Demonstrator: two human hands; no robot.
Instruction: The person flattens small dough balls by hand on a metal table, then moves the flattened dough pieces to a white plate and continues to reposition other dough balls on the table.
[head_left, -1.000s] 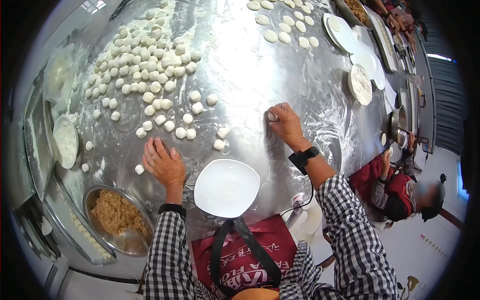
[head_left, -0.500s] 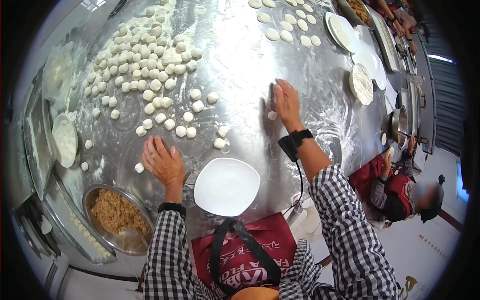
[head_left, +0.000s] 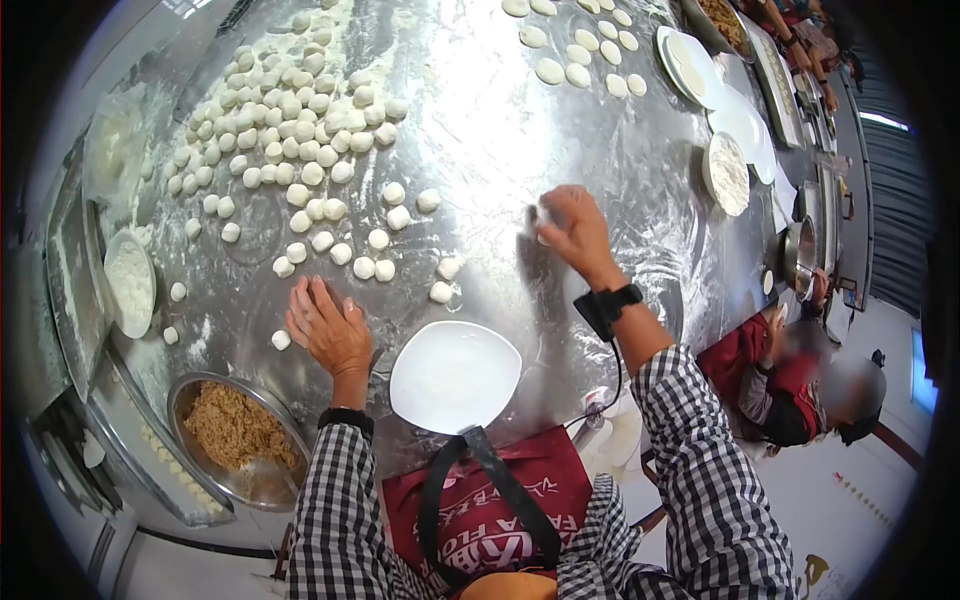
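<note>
My left hand [head_left: 330,328] rests on the metal table with its fingers stretched out and holds nothing. Just beyond its fingertips lie several floured dough balls [head_left: 322,241], and a lone one sits beside it on the left. Out over the table, my right hand [head_left: 580,238] has its fingers curled about a small white dough ball [head_left: 543,222], which they partly hide. Between my forearms, close to my apron, stands a white squarish plate [head_left: 455,375].
A large group of dough balls [head_left: 290,110] covers the far left. Flattened dough rounds [head_left: 578,75] lie at the back. Flour bowls [head_left: 130,283] stand at both sides, and a metal bowl of brown filling [head_left: 235,425] is at near left. A co-worker [head_left: 790,385] is at right.
My right hand has come closer to me, and its fingers have curled round the dough ball that lay beside it. My left hand has stayed in place.
</note>
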